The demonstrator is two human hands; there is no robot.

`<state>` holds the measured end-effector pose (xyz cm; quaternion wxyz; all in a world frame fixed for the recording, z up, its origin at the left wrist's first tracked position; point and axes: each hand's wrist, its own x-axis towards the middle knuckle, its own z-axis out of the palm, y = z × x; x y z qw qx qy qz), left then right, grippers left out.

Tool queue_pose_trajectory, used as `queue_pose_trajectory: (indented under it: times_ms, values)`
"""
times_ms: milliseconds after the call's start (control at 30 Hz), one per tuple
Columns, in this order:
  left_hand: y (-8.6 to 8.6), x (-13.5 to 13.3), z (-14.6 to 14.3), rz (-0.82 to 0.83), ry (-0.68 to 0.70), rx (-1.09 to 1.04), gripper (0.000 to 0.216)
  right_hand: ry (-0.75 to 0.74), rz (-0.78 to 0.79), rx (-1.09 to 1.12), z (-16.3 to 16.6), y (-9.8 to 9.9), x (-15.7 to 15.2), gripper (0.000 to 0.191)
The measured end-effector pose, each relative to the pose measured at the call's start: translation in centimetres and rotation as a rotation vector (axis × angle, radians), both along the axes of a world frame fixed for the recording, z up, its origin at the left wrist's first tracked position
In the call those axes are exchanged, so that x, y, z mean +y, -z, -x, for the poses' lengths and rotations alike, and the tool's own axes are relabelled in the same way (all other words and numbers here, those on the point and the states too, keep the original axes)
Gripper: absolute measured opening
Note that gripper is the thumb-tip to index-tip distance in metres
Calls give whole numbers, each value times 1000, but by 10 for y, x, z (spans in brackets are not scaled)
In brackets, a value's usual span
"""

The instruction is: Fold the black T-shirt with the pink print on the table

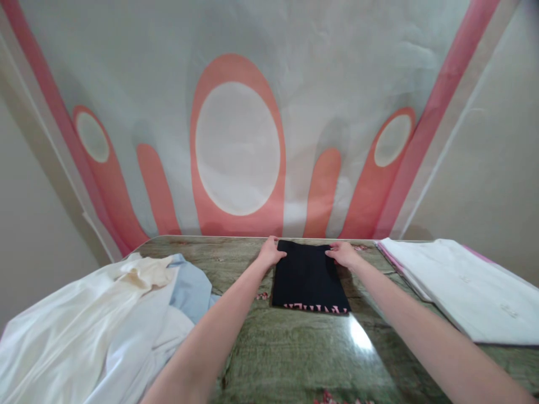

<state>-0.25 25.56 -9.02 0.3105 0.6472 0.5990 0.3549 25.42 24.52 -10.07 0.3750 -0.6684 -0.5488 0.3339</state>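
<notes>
A black T-shirt (309, 275), folded into a compact rectangle, lies flat at the far side of the table. Pink lettering, partly cut off by the fold, runs along its near edge. My left hand (270, 253) pinches the far left corner between thumb and fingers. At the far right corner, my right hand (343, 254) grips the cloth the same way. Both arms reach forward across the table, and the fingertips are partly hidden behind the fabric.
Loose white and cream clothes (84, 325) are heaped on the left, with a light blue garment (191, 286) among them. A stack of folded clothes (471, 292), white on top, lies at right. Behind the green marbled table (286, 353) hangs a pink-patterned backdrop (236, 146).
</notes>
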Motion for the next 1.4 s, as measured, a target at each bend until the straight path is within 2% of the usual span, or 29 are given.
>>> queue_pose_trajectory:
  times_ms: [200, 267, 433, 533, 700, 900, 1033, 1167, 1400]
  values:
    - [-2, 13, -9, -22, -19, -90, 61, 47, -91, 14, -3, 5, 13, 30]
    - [-1, 13, -12, -23, -17, -144, 62, 13, -111, 34, -3, 5, 13, 29]
    - [-6, 9, -19, 65, 5, -310, 62, -126, -84, 106, -1, -1, 9, 13]
    - [-15, 5, -20, 131, 42, -419, 53, -145, -76, 144, -1, -7, 6, 11]
    - [-31, -2, -19, 208, 150, -571, 20, -170, -71, 215, 0, -20, 0, 11]
    - [-44, -13, -19, 251, 235, -729, 15, -215, -22, 513, 2, -32, -12, 4]
    - [-58, -23, -14, 274, 300, -846, 16, -240, -1, 619, 0, -43, -23, 7]
    - [-78, -35, -10, 273, 351, -873, 17, -267, -28, 619, -4, -62, -38, 9]
    - [-116, -68, -9, 250, 524, -870, 22, -377, -109, 649, -12, -99, -74, 18]
